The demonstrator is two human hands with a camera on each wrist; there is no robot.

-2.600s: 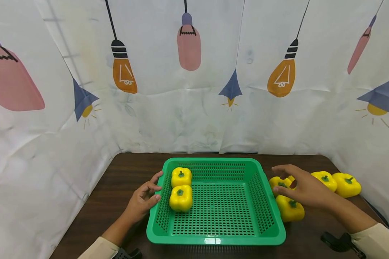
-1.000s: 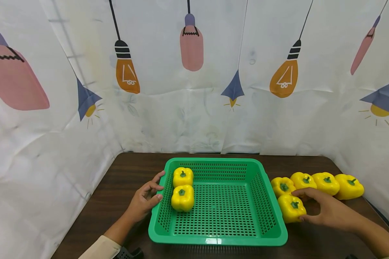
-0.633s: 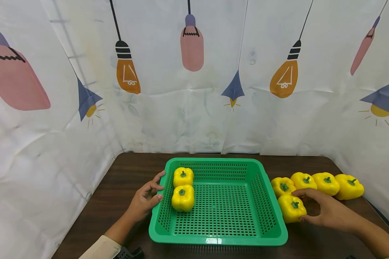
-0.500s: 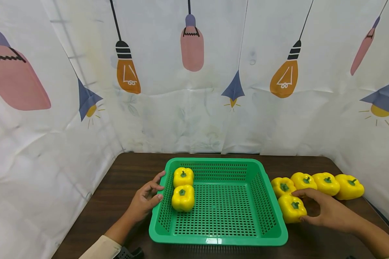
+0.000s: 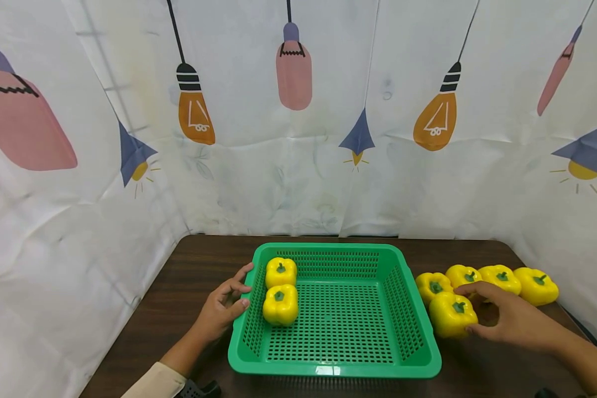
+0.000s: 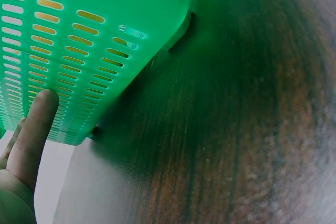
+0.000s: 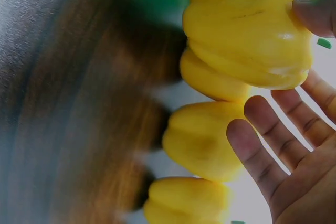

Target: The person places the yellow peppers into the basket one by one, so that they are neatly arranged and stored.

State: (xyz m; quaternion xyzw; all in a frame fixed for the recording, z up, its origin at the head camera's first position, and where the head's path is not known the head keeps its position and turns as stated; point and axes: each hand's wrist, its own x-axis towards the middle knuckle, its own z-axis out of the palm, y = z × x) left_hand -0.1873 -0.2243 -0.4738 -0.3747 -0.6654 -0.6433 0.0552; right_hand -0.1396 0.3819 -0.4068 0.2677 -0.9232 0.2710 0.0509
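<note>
My right hand point(image 5: 512, 319) pinches a yellow bell pepper point(image 5: 451, 315) between thumb and fingertips, just right of the green basket point(image 5: 333, 369). In the right wrist view that bell pepper point(image 7: 247, 30) is off the table, with the thumb on its side and the other fingers spread beneath. My left hand point(image 5: 218, 309) rests against the basket's left side. The left wrist view shows one straight finger point(image 6: 34, 135) of it touching the slotted wall. Two yellow bell peppers, a rear one point(image 5: 281, 272) and a nearer one point(image 5: 281, 305), sit along the basket's left inner wall.
Several more yellow bell peppers stand in a row behind the right hand, from one beside the basket point(image 5: 433, 286) to one near the table's right edge point(image 5: 536, 286). The dark wooden table point(image 5: 194, 265) is bounded by a patterned white curtain point(image 5: 278, 193).
My right hand came down onto the front bell pepper, gripped it, and has now raised it slightly, shifting it a little up and right. The left hand and basket keep their places.
</note>
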